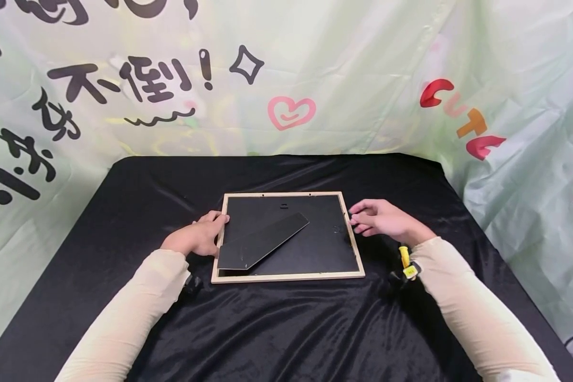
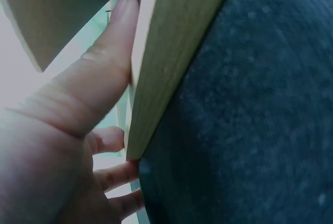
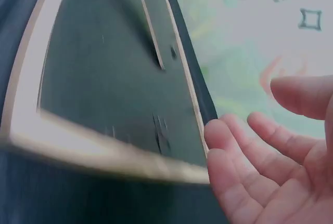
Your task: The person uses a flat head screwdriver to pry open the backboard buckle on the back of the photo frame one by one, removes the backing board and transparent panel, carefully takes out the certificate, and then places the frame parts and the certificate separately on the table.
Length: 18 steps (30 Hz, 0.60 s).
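Note:
A picture frame (image 1: 286, 277) with a pale wooden border lies back side up on the black cloth. Its black backing board (image 1: 315, 249) faces upward, and a black easel stand (image 1: 262, 241) slants across it from the lower left. My left hand (image 1: 198, 236) grips the left border; in the left wrist view the thumb (image 2: 104, 68) lies along the wood and several fingertips meet it farther down. By the right border is my right hand (image 1: 384, 218), fingers loosely bent and nothing held. In the right wrist view its fingertips (image 3: 216, 133) are close to the wooden edge; contact is unclear.
Black wrinkled cloth (image 1: 286, 329) covers the table. Behind it and at both sides hangs a pale green curtain (image 1: 353, 69) with printed writing and a pink heart. Small metal tabs sit along the frame's inner edge. A yellow-tagged black device (image 1: 408, 270) is at the right wrist.

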Each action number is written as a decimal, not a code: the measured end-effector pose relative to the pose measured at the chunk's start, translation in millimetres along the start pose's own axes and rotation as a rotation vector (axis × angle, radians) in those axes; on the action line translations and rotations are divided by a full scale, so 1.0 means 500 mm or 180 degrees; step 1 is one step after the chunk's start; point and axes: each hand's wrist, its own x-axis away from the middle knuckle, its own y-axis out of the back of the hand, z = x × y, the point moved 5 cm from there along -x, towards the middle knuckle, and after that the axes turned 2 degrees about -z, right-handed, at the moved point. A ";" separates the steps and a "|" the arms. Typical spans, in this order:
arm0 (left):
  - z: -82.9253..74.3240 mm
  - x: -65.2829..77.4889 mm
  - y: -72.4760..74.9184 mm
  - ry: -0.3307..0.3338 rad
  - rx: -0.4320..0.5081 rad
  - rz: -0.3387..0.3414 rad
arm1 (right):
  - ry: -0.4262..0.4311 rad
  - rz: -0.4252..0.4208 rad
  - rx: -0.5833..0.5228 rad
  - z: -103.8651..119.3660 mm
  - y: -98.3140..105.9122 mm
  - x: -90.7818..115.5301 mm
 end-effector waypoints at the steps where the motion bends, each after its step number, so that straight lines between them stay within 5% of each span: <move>1: 0.001 0.001 0.002 -0.0027 -0.0014 -0.0002 | 0.0034 0.0007 0.0063 0.007 -0.014 -0.012; 11: 0.019 0.014 0.004 -0.0189 0.0155 0.0337 | 0.0994 0.0102 0.1554 0.064 -0.169 -0.108; 18: 0.021 0.015 0.003 -0.0237 0.0205 0.0242 | 0.1123 0.0327 0.2456 0.088 -0.244 -0.137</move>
